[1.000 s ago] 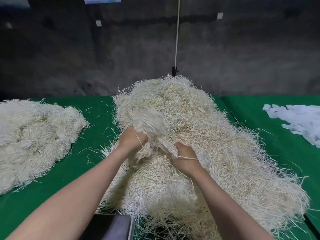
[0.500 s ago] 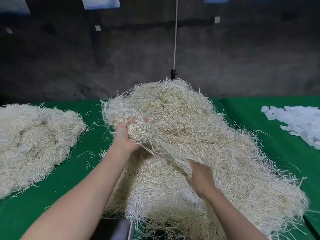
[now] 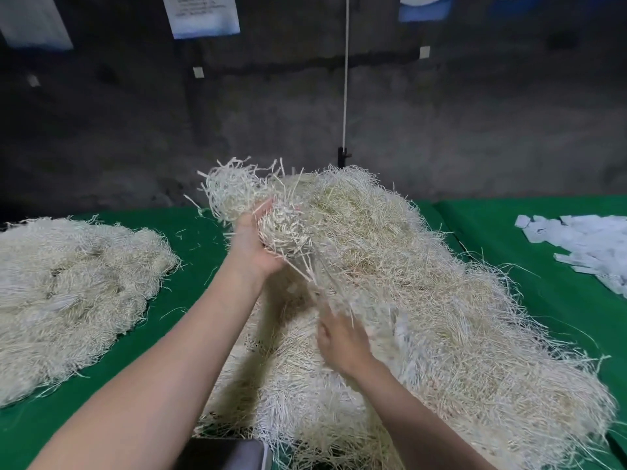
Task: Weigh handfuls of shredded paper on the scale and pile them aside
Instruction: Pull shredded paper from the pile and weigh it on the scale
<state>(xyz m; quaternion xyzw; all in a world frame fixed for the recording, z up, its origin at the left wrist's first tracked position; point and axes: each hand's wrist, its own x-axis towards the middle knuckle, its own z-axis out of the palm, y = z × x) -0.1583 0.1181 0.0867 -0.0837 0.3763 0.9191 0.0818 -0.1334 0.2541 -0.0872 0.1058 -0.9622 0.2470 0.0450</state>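
1. Head view, what holds what: the shredded paper lies loose on the green surface (image 3: 190,300). The left hand (image 3: 252,244) is raised and curled round a handful of shredded paper (image 3: 237,188), which sticks out above and beyond its fingers, with long strands trailing down toward the right hand (image 3: 341,337).
2. The main heap (image 3: 441,300) spreads under and beyond both hands and runs off to the right of the right hand. A second pile (image 3: 68,283) lies well to the left of the left arm, apart from the heap.
3. Hard to make out: the right hand is blurred (motion smear), low over the heap, fingers pointing up among the trailing strands. I cannot tell whether it holds any.
4. Cut off: a dark grey object (image 3: 224,454) sits between the forearms at the lower edge, only its top showing. White paper slips (image 3: 583,245) far right of the right hand run out of frame.
5. Beyond the hands a white cord (image 3: 346,79) hangs down the wall to a black clip (image 3: 343,157).
6. Writing: a pale sheet (image 3: 200,15) high on the wall carries lines of print, too small to read.
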